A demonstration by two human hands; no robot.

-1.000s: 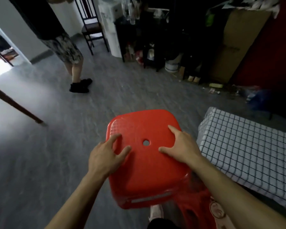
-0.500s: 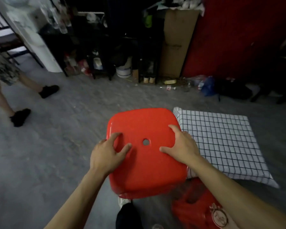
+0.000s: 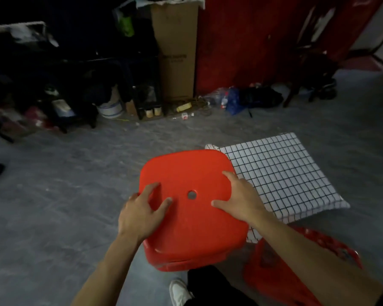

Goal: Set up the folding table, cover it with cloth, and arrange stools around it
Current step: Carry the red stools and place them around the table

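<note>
We carry the red square plastic stool [image 3: 191,208], left hand [image 3: 142,215] and right hand [image 3: 239,200] clamping its seat edges for balance; white black-checked cloth-covered table [image 3: 281,173] at two o'clock.

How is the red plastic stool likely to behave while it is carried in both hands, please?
The red stool looks like thin moulded plastic, so it is probably stiff yet light for its size. Its glossy seat may be slippery; the left hand and right hand grip it at opposite edges. It seems unlikely to be fragile.
</note>
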